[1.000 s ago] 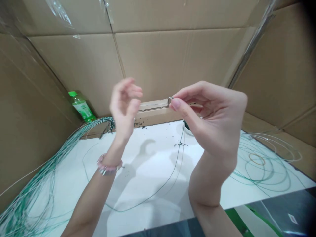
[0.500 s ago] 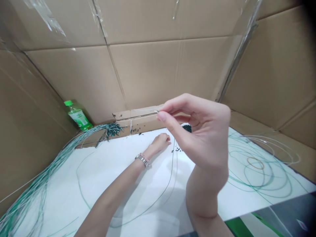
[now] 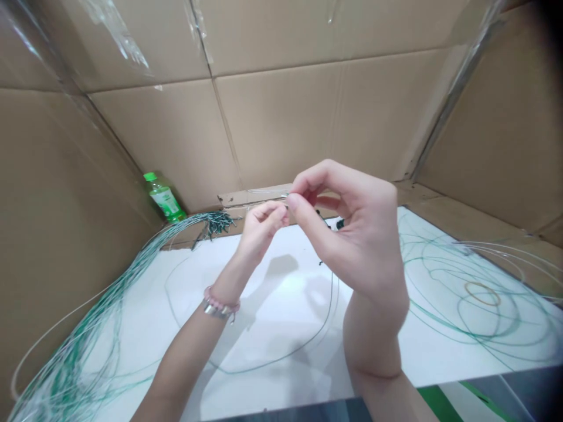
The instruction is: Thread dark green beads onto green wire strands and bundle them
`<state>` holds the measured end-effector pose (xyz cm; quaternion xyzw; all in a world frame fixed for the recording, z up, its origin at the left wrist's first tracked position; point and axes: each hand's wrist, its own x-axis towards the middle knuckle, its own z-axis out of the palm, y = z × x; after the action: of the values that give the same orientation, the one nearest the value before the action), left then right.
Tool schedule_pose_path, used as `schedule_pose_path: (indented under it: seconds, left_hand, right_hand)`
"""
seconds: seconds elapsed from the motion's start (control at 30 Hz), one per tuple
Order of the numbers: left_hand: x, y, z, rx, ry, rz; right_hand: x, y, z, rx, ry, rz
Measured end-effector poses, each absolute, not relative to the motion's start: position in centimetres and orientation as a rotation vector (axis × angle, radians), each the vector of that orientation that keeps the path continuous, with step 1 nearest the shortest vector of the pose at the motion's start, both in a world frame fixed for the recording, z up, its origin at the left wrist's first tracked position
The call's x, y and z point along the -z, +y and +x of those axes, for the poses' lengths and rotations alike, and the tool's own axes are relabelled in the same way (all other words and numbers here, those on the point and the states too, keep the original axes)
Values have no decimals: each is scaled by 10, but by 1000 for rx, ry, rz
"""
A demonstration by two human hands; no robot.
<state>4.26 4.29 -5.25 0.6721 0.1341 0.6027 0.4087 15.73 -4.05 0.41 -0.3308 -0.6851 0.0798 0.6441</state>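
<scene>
At the far left, a thick bundle of thin green and whitish strands [image 3: 81,346] sweeps up along the cardboard wall [image 3: 48,234], smooth and wiry, ending near the back in a cluster of dark tips [image 3: 219,222]. Beside its upper bend is a clear bottle [image 3: 165,202] with a green cap uppermost and a pale label; its lower part looks yellow-green, but the fill level cannot be told.

Next comes the left hand [image 3: 263,230], a pink beaded bracelet [image 3: 222,302] and a metal band at its wrist. Its grip is drawn together at the fingertips; whether something tiny sits between them cannot be told. Below, on the smooth white counter [image 3: 272,328], a single dark green strand [image 3: 290,354] bows in a wide curve.

Just above the left fingertips is a small pale piece [image 3: 284,195], clamped in the grip of the right hand [image 3: 358,234] between thumb and forefinger. It is slim, its long axis roughly level, its free end pointing left. Dark bits [image 3: 340,224] show behind the right hand; their holder is mostly hidden.

At the right, loose green strands [image 3: 472,335] lie in overlapping coils around a yellowish ring [image 3: 482,283].
</scene>
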Motion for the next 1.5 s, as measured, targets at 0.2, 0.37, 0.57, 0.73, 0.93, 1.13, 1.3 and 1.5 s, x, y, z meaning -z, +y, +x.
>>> schedule_pose_path:
  seconds: [0.2, 0.37, 0.57, 0.73, 0.93, 1.13, 1.3, 1.5]
  left_hand:
    - [28, 2, 2, -1570, 311, 1397]
    - [24, -5, 0, -1567, 254, 1377]
    - [29, 2, -5, -1561, 258, 1387]
    - [32, 4, -10, -1588, 289, 1491]
    - [24, -3, -16, -1702, 372, 1740]
    - [17, -10, -26, -1786, 523, 1987]
    - [18, -8, -27, -1766, 515, 1938]
    - [20, -8, -21, -1785, 489, 1854]
  right_hand:
    - [0, -39, 136, -256, -1686, -690]
    - [3, -42, 124, -261, -1650, -660]
    - [5, -43, 121, -231, -1638, -630]
    - [3, -44, 121, -197, -1676, -666]
    - [2, -45, 124, -132, -1731, -697]
    - [4, -45, 125, -53, -1769, -727]
    - [5, -43, 124, -72, -1724, -740]
    - [5, -43, 122, -77, -1639, -688]
